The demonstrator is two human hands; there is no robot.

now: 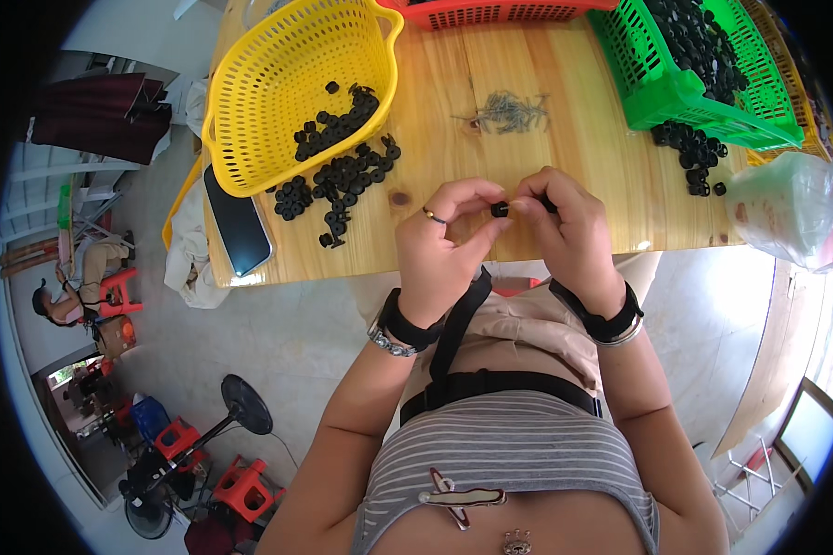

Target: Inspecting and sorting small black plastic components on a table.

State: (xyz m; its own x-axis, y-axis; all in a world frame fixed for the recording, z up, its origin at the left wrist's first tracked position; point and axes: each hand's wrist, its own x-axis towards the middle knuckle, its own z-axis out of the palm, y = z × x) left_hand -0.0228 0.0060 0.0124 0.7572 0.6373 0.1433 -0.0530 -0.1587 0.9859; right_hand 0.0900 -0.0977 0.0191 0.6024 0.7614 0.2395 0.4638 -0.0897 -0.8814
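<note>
Pinches a black cylindrical piece (499, 210) in left fingers (469, 191) just inside the near edge of the tabletop (602, 148); grasps another black piece (548, 203) in right fingers (531, 185). Faces slim metal fasteners (511, 112), a yellow basket (250, 102) along the left edge.

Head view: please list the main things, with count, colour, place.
Table: 1, light wood, top
Left basket: 1, yellow, table
Far basket: 1, red, table
Right basket: 1, green, table
Parts: many, black, table, baskets, hands
Pins: many, grey, table
Phone: 1, dark screen, table's left
Bag: 1, translucent, table's right
Stools: 3+, red, left
Fan: 1+, black, lower left
Seated person: 1, beige trousers, left
Left hand: 1, bare, centre
Right hand: 1, bare, centre
</note>
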